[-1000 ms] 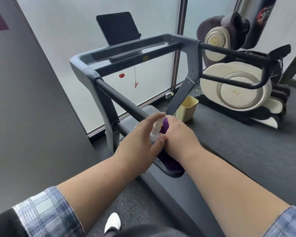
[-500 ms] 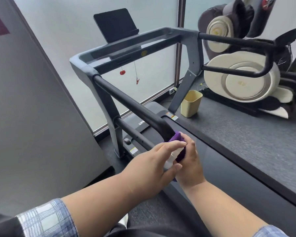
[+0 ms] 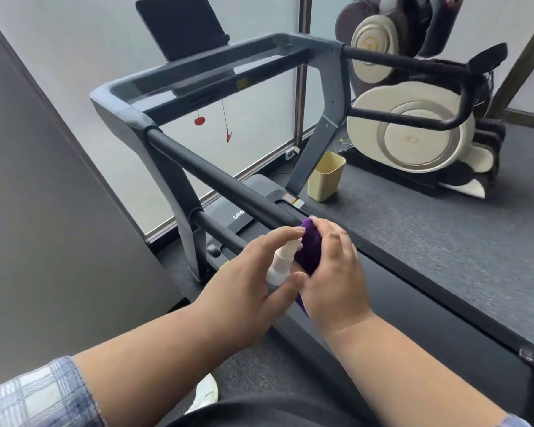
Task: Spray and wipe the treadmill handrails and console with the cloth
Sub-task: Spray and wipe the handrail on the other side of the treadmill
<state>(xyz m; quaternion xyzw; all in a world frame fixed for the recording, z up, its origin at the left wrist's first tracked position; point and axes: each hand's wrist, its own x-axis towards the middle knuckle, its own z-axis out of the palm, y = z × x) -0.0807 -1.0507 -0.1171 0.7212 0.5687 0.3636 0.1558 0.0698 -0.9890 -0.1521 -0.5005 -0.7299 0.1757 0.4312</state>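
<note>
My left hand (image 3: 247, 275) grips a small white spray bottle (image 3: 279, 263), index finger on its nozzle, which points at a purple cloth (image 3: 309, 248). My right hand (image 3: 333, 272) holds that bunched cloth against the near end of the treadmill's black left handrail (image 3: 216, 177). The two hands touch each other. Farther off, the grey console (image 3: 198, 78) carries a dark tablet (image 3: 179, 26), and the black right handrail (image 3: 413, 63) runs off to the right.
A grey wall panel (image 3: 43, 211) stands close on the left. The treadmill belt (image 3: 429, 303) stretches to the right of the hands. A beige bin (image 3: 326, 175) sits on the floor beyond it, beside a cream massage chair (image 3: 413, 131). A red safety clip (image 3: 228, 135) hangs under the console.
The view has dropped and shifted left of the rail. Both hands stay together at the rail's near end, bottle against cloth, with the cloth now turned up in the right hand.
</note>
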